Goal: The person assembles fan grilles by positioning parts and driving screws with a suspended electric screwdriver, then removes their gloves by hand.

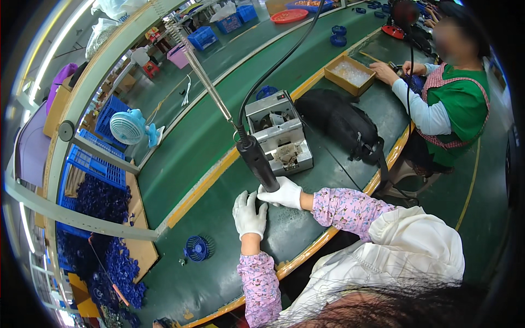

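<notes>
A black electric screwdriver (257, 164) hangs from a coiled spring, its lower end inside my white-gloved right hand (281, 194), which is closed around it. The tool's tip is hidden behind the glove. Close beside it on the left, my gloved left hand (250, 216) rests low over the green bench, fingers bent and thumb toward the right hand. Whatever lies under those fingers is hidden. A small blue fan housing (198, 249) stands on the bench left of my left hand, with a tiny metallic piece (182, 262) by it.
Beyond my right hand stands an open metal machine (279, 134), with a black bag (342, 120) right of it. A co-worker (451, 104) sits at the right by a cardboard tray (350, 74) of clear parts. Blue fan parts (117, 268) heap at the left.
</notes>
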A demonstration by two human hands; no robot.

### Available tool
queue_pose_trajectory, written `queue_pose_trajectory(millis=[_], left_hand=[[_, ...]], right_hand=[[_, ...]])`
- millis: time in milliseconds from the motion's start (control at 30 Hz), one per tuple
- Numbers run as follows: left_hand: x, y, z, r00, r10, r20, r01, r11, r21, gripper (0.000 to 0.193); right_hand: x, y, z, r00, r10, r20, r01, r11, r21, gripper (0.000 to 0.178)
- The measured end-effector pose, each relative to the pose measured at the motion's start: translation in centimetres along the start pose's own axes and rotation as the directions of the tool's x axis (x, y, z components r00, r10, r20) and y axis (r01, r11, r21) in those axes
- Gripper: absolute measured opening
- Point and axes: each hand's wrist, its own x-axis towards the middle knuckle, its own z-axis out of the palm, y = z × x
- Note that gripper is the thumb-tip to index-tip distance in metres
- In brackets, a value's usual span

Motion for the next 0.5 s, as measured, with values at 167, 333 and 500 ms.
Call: queue_pose_trajectory(millis=[167,333,500], left_hand=[[0.00,0.17,-0.13,1.000,-0.002,0.008,0.002,1.000,0.000,0.043],[-0.01,0.02,-0.12,1.000,-0.008,0.021,0.008,1.000,0.003,0.044],[-0.03,0.03,-0.09,1.000,-0.011,0.014,0.011,1.000,-0.002,0.044]], right_hand=[[-0.01,0.07,-0.03,1.000,0.007,-0.008,-0.007,1.000,-0.010,0.021],[0.01,0.02,0.06,1.000,0.002,-0.003,-0.002,1.000,-0.015,0.021],[-0.14,-0.16,0.08,1.000,0.010,-0.009,-0.010,1.000,-0.013,0.021]])
